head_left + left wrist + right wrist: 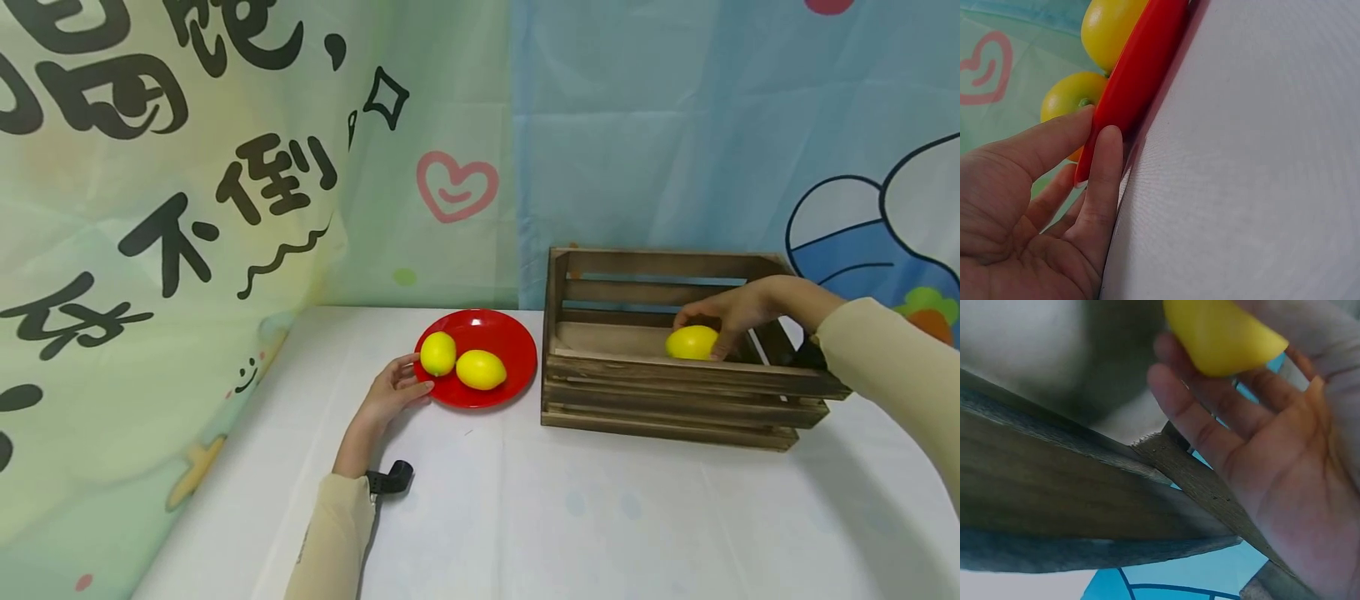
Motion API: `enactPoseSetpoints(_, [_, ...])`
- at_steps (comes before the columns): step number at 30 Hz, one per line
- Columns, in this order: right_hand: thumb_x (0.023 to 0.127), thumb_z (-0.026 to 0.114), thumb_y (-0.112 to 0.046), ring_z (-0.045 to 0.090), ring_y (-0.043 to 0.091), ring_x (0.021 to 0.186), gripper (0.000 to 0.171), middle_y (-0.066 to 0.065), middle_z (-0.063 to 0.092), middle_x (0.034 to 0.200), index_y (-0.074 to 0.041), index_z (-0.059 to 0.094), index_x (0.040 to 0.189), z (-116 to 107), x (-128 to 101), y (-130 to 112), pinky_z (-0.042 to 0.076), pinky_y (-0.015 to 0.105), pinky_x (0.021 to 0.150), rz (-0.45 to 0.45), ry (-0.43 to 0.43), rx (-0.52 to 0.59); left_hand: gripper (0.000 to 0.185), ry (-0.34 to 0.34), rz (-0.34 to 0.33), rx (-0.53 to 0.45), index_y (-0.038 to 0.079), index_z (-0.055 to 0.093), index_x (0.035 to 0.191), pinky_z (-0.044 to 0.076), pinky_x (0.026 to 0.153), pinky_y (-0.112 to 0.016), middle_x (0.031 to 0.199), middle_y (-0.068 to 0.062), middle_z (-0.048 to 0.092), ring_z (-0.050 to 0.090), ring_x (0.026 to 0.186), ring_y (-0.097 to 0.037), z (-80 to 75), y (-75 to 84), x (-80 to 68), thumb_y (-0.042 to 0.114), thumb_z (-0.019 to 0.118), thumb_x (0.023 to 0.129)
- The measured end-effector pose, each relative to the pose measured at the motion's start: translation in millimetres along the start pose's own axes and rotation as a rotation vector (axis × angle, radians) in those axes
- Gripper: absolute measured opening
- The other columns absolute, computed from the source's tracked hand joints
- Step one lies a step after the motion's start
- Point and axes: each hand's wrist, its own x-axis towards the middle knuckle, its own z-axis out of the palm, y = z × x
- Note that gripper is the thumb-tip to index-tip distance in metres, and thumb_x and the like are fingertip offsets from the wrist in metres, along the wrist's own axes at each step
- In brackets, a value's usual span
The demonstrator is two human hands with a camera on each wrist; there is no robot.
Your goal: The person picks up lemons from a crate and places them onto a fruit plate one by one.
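Note:
My right hand (731, 315) holds a yellow lemon (691, 342) inside the slatted wooden crate (675, 396). In the right wrist view, that lemon (1222, 337) sits between the thumb side and the curled fingers (1194, 419). On the left, my left hand (392, 390) pinches the rim of a red plate (480, 329), thumb above and a finger beneath, as the left wrist view shows. The plate (1141, 69) carries two lemons: one (438, 353) close to my left fingertips, the other (481, 370) beside it.
The crate stands just right of the plate on a white-covered table (525, 508), its front slats facing me. Behind hangs a printed cloth (637, 125) with a pink heart and large black characters. A black band with a small device (392, 477) is on my left wrist.

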Motion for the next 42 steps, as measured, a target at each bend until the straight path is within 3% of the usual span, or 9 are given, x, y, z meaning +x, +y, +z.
enactPoseSetpoints(9, [0.087,0.075,-0.02,0.042,0.029,0.112,0.061,0.014,0.043,0.127,-0.002,0.038,0.132,-2.6,-2.0,-8.9,0.044,0.04,0.093,-0.053,0.039,0.109,0.061,-0.006,0.014,-0.016,0.01,0.042,0.143,0.058,0.081,-0.029,0.14,-0.018,0.048,0.058,0.118,-0.031,-1.3,-0.2,0.1,0.006,0.07,0.089])
enactPoseSetpoints(17, [0.084,0.077,-0.018,0.052,0.026,0.107,0.067,0.015,0.049,0.126,0.003,0.038,0.134,-3.8,-9.5,-15.0,0.048,0.035,0.091,-0.079,0.088,0.12,0.061,-0.014,0.021,-0.004,0.01,0.043,0.143,0.058,0.083,-0.03,0.14,-0.018,0.048,0.056,0.12,-0.032,1.3,-0.8,0.4,0.007,0.07,0.089])
enactPoseSetpoints(23, [0.087,0.073,-0.012,0.057,0.022,0.103,0.06,0.016,0.055,0.122,0.008,0.043,0.134,-9.1,-19.2,-24.8,0.053,0.029,0.087,-0.175,0.148,0.14,0.061,-0.018,0.043,0.003,0.008,0.042,0.143,0.058,0.084,-0.032,0.14,-0.019,0.047,0.054,0.123,-0.034,0.5,0.4,-1.1,0.006,0.07,0.089])
enactPoseSetpoints(29, [0.089,0.071,-0.013,0.059,0.023,0.1,0.058,0.017,0.055,0.121,0.009,0.043,0.135,-12.8,-29.9,-32.8,0.055,0.031,0.083,-0.187,0.231,0.136,0.06,-0.021,0.048,-0.009,0.007,0.041,0.144,0.058,0.084,-0.031,0.14,-0.021,0.046,0.054,0.123,-0.035,-0.3,-0.2,-1.1,0.006,0.068,0.09])
enactPoseSetpoints(42, [0.093,0.064,-0.012,0.058,0.026,0.104,0.058,0.019,0.054,0.125,0.012,0.037,0.138,-15.3,-49.9,-57.1,0.054,0.034,0.084,-0.224,0.316,0.14,0.06,-0.032,0.05,-0.02,0.006,0.04,0.144,0.059,0.081,-0.029,0.139,-0.021,0.048,0.057,0.118,-0.033,-0.1,0.6,-1.5,0.005,0.068,0.09])
